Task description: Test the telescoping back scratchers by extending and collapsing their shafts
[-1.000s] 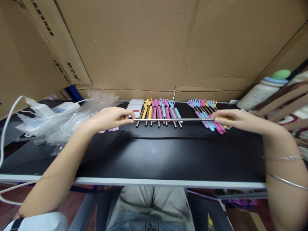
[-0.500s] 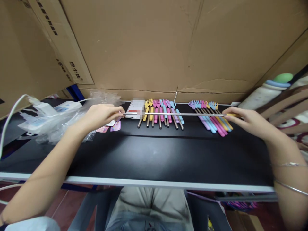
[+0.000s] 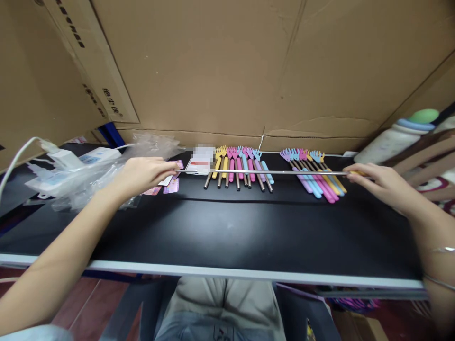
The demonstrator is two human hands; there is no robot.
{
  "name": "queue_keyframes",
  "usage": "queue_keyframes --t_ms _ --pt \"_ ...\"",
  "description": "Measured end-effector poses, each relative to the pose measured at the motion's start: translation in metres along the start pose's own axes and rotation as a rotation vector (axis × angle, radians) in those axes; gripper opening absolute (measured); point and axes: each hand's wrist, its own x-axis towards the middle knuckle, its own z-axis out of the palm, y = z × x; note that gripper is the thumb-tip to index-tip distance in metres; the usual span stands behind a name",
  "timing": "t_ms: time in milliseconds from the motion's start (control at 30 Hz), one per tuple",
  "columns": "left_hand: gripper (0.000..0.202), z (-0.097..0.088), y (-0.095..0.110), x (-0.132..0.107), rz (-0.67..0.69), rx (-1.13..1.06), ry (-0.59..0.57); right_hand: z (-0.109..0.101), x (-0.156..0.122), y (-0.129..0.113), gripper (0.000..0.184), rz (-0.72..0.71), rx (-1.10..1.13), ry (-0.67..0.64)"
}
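Note:
A telescopic back scratcher (image 3: 256,172) stretches level above the table as a long thin metal rod. Its left end is pinched in the fingers of my left hand (image 3: 149,174), which hide that tip. At the other end, the fingers of my right hand (image 3: 380,184) close on the part with a yellow grip, mostly covered. Beyond the rod, several shorter back scratchers (image 3: 232,170) in yellow, pink, blue and purple lie in a row. A second group of back scratchers (image 3: 315,177) with long coloured handles lies slanted near my right hand.
Clear plastic bags (image 3: 106,182) and a white power strip (image 3: 95,158) with a cable lie at left. Small printed cards (image 3: 171,185) and a phone-like white item (image 3: 199,163) are near my left hand. A white bottle (image 3: 384,140) leans at right. Cardboard (image 3: 213,71) walls the back.
My hands have drawn farther apart, the right one moving right and the left slightly left. The rod between them shows longer. The back scratchers on the table lie as before.

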Motion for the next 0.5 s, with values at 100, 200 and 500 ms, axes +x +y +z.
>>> queue_keyframes --t_ms 100,200,500 --pt "0.046 0.001 -0.003 -0.002 -0.034 -0.002 -0.018 0.001 -0.008 0.02 0.047 0.065 0.012 0.016" --pt "0.046 -0.001 -0.006 -0.003 -0.05 -0.009 -0.051 0.0 -0.013 0.032 0.047 0.099 0.02 0.016" --pt "0.045 -0.006 -0.018 -0.007 -0.133 -0.056 -0.124 -0.012 -0.017 0.033 0.038 0.21 0.041 0.02"
